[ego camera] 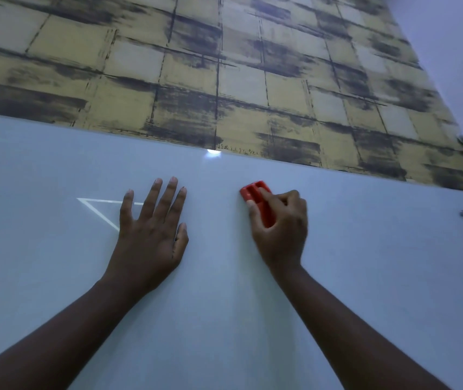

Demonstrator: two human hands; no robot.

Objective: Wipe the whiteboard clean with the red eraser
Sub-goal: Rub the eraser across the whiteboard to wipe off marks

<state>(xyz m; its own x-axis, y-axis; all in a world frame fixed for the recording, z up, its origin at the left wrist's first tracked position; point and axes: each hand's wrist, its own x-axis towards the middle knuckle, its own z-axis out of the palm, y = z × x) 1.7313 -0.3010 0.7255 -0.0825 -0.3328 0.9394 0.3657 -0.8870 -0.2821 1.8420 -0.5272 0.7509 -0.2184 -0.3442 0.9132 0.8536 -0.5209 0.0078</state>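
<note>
The whiteboard [365, 277] fills the lower half of the view, pale and glossy. My right hand [281, 229] grips the red eraser [255, 197] and presses it against the board near its top edge. My left hand [151, 232] lies flat on the board with fingers spread, holding nothing. A thin white triangle outline [92, 208] shows on the board left of my left hand, partly hidden under it. No other marks are visible on the board.
Above the board's top edge is a wall with yellow and dark checked wallpaper [224, 66]. A bright light reflection [213, 153] sits at the top edge. A small round fixing [462, 213] is on the board at right.
</note>
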